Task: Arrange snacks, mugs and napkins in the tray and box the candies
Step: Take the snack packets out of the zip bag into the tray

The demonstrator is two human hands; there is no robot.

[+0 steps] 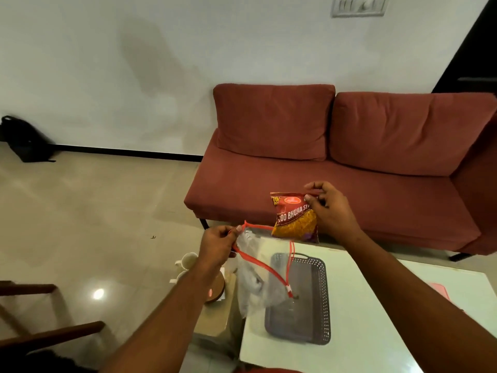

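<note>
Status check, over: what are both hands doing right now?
Left hand pinches clear red-rimmed zip bag open. Right hand holds red-and-yellow bhujia snack packet above it. Grey perforated tray empty; bag hangs over it.

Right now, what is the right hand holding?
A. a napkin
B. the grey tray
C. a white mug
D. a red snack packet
D: the right hand pinches the top edge of the red snack packet, above the clear zip bag held by the left hand.

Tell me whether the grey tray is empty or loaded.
Empty: the grey tray's perforated floor shows bare; the snack packet is held above in the right hand.
</note>
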